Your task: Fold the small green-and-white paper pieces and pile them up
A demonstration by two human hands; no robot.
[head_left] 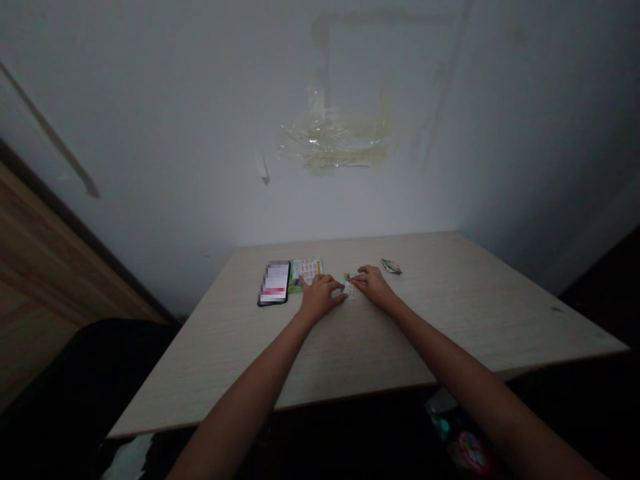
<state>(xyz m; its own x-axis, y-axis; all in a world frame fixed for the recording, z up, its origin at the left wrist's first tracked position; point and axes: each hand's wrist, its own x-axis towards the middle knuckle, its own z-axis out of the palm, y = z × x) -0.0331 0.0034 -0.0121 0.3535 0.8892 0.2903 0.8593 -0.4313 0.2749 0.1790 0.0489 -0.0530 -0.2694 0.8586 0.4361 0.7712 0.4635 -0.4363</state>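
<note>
Phone [274, 285] left on table [360, 360], sheet [307, 268] right of it, card [349, 289] between left hand [318, 299] and right hand [375, 287], bundle [391, 267] rightmost

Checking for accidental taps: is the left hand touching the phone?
Apart. The head view shows a strip of the printed sheet between the left hand and the phone.

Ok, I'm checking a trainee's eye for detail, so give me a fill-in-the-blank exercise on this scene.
The phone lies to the ____ of the printed sheet.
The small card lies ____ the left hand and the right hand.
Clear tape is stuck to the ____.

Missing words: left; between; wall.
</note>
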